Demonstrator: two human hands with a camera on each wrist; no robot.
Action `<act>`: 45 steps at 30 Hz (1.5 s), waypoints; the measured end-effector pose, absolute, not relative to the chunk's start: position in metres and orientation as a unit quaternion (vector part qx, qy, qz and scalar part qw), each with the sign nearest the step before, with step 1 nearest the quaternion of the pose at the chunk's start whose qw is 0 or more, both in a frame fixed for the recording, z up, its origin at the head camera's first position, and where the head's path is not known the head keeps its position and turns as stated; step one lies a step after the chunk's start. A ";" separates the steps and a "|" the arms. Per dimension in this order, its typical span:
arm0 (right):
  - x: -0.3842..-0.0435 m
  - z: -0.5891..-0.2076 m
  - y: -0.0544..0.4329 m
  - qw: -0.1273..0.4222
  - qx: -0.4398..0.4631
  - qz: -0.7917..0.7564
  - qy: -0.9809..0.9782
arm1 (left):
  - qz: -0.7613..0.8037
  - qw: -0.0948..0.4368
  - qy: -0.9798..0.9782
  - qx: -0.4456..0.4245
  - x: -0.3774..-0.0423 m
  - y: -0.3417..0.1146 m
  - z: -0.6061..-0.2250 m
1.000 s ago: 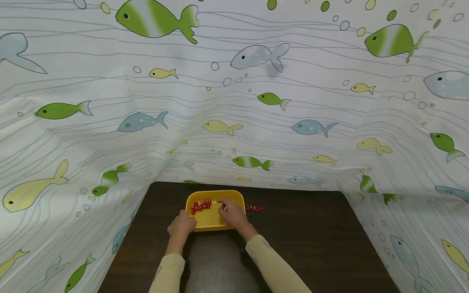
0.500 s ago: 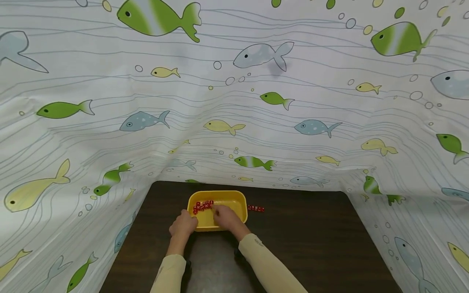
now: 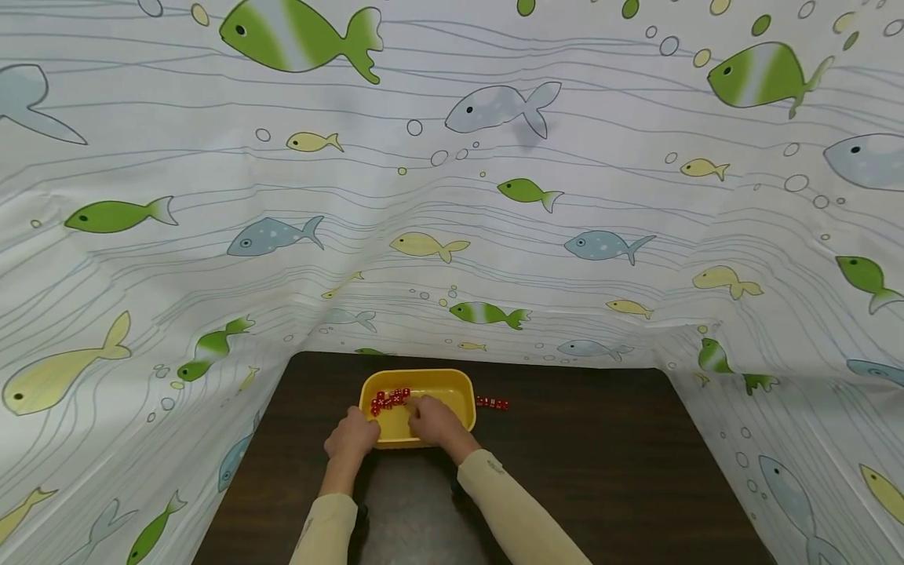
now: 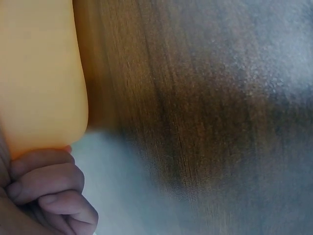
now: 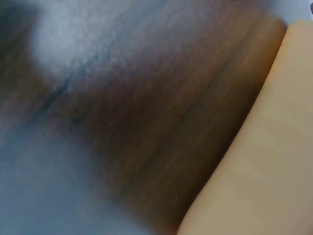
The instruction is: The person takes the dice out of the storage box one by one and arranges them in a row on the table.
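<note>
A yellow plastic tray (image 3: 462, 382) stands on the dark table, and several red dice (image 3: 387, 401) lie bunched in its left part. My left hand (image 3: 352, 434) grips the tray's near left corner; the left wrist view shows its curled fingers (image 4: 54, 178) against the tray wall (image 4: 44, 73). Over the tray floor, my right hand (image 3: 436, 421) has its fingertips at the right side of the dice bunch. Whether it pinches a die is too small to tell. Only the tray's outer wall (image 5: 264, 147) and the table show in the right wrist view; the right hand is out of sight there.
Just right of the tray, several red dice (image 3: 492, 403) lie in a short row on the wooden table (image 3: 600, 455). A white fish-print cloth (image 3: 452, 188) surrounds the table's back and sides.
My right hand has moved left inside the tray, from its right part to the dice bunch, and has stayed there over the last half second. The left hand keeps its grip on the corner.
</note>
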State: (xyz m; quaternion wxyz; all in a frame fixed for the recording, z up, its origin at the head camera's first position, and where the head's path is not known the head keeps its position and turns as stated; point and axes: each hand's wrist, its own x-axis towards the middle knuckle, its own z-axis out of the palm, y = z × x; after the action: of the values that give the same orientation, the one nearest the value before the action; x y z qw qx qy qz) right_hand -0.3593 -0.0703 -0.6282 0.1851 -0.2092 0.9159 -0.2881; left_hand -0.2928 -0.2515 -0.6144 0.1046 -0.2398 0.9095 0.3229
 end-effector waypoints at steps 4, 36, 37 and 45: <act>-0.359 -0.627 -0.071 0.182 -0.214 -0.271 0.921 | 0.317 0.098 0.914 -0.232 -0.292 -0.252 -0.616; -0.352 -0.622 -0.070 0.150 -0.195 -0.305 0.920 | 0.315 0.092 0.917 -0.227 -0.291 -0.255 -0.619; -0.352 -0.623 -0.071 0.149 -0.193 -0.303 0.921 | 0.316 0.093 0.916 -0.227 -0.291 -0.255 -0.619; -0.357 -0.625 -0.075 0.169 -0.193 -0.276 0.926 | 0.317 0.092 0.916 -0.226 -0.289 -0.254 -0.618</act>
State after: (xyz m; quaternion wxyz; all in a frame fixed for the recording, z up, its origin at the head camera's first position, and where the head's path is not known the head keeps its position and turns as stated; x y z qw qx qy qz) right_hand -0.3569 -0.0755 -0.6253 0.1695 -0.1926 0.9262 -0.2764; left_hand -0.2892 -0.2545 -0.6180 0.0925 -0.2264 0.9162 0.3174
